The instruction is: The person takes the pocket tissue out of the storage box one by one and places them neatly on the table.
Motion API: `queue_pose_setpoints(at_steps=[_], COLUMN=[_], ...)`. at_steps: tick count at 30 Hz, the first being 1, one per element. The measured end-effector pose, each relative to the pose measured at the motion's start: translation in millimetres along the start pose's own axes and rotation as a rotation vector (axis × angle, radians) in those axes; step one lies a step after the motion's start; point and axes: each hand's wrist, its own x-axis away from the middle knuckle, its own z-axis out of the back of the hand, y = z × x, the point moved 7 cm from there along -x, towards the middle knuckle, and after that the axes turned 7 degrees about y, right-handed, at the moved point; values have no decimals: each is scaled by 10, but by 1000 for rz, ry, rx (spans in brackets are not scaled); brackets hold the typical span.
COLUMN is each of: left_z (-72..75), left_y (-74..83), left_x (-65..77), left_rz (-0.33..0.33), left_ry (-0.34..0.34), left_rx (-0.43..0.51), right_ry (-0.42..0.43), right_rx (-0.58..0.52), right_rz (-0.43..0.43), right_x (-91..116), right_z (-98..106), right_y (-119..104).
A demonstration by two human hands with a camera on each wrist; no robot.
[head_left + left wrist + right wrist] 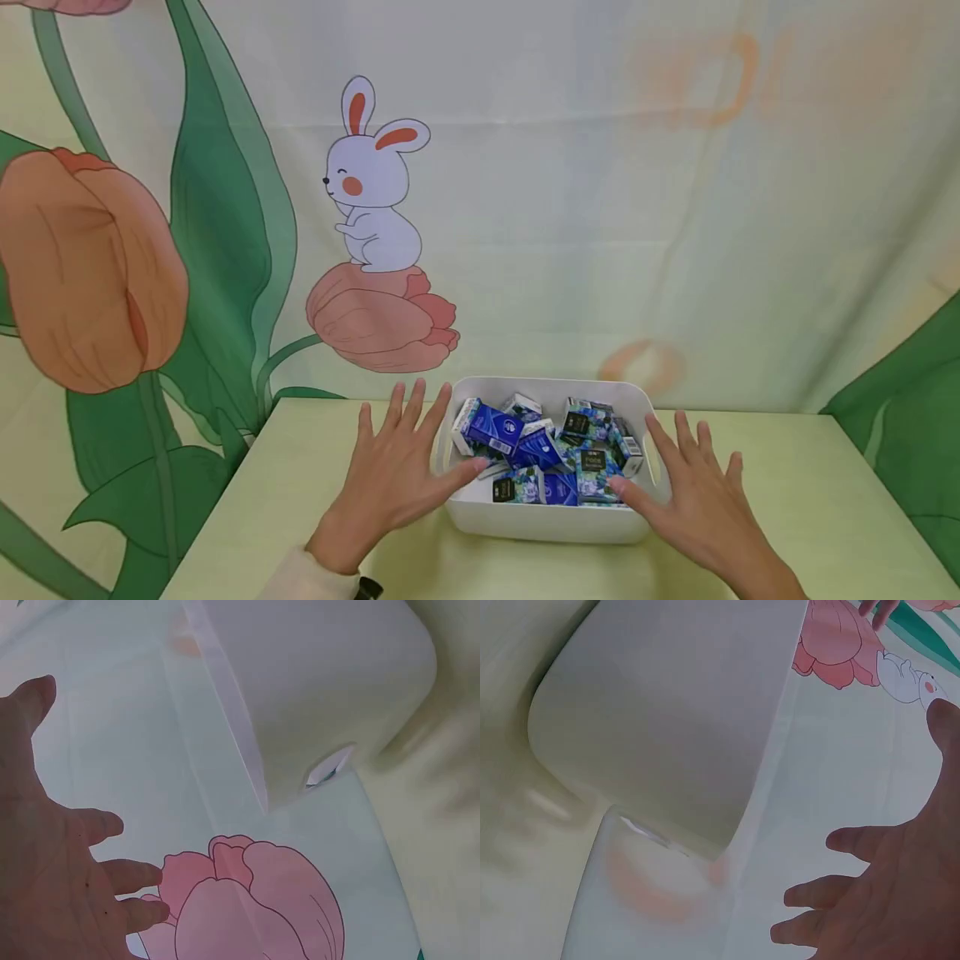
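Note:
A white plastic bin (pixel 547 525) sits on the table, filled with several small packs. Some are plain dark blue packs (pixel 495 428); others are blue-green patterned packs (pixel 597 475) with a black label. My left hand (pixel 401 467) hovers by the bin's left side, fingers spread and thumb over the near left rim. At the right side my right hand (pixel 701 500) is likewise spread, its thumb over the near right rim. Both wrist views show the bin's outer wall (pixel 322 682) (pixel 652 720), apart from the straight fingers. Neither hand holds anything.
The pale yellow-green table (pixel 300 492) extends to both sides of the bin. Close behind it hangs a printed cloth (pixel 540 208) with tulips and a rabbit. A cut-out handle slot (pixel 330 766) shows in the bin's end wall.

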Motion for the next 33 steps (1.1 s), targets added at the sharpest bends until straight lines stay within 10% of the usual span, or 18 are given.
queue_pose_setpoints(at_steps=[16,33], left_z=[-255,-960], left_y=[285,393], left_x=[-630,-965], left_rz=[-251,-236], left_ry=[-182,-465], left_rx=[-100,-59], right_ry=[-46,-95], right_rx=[-260,-601], right_rz=[-112,-394], right_x=[-240,-558], right_z=[-135,-588], right_y=[439,744])
